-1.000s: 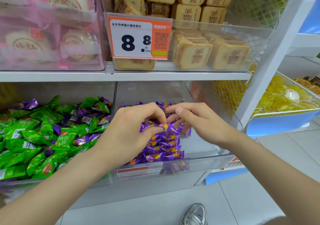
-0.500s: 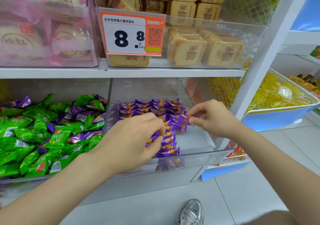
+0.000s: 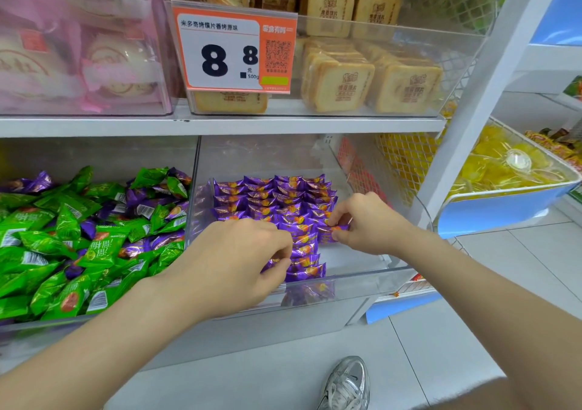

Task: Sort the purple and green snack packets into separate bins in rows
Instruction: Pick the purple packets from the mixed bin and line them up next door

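White shelf (image 3: 220, 124): the left clear plastic bin (image 3: 195, 170) holds jumbled green foil snack packets (image 3: 66, 220) and purple ones; the right clear plastic bin (image 3: 362, 286) holds rowed purple foil packets (image 3: 274, 198). The left hand (image 3: 233, 264) has its grip pinched on a near-row packet (image 3: 271, 264); the right hand (image 3: 362, 223) has its grip pinched on an edge packet (image 3: 338, 230).

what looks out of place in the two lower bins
The left bin holds purple packets jumbled among loose green packets, unsorted. The right bin has only purple ones in neat rows; nothing looks spilled or torn.
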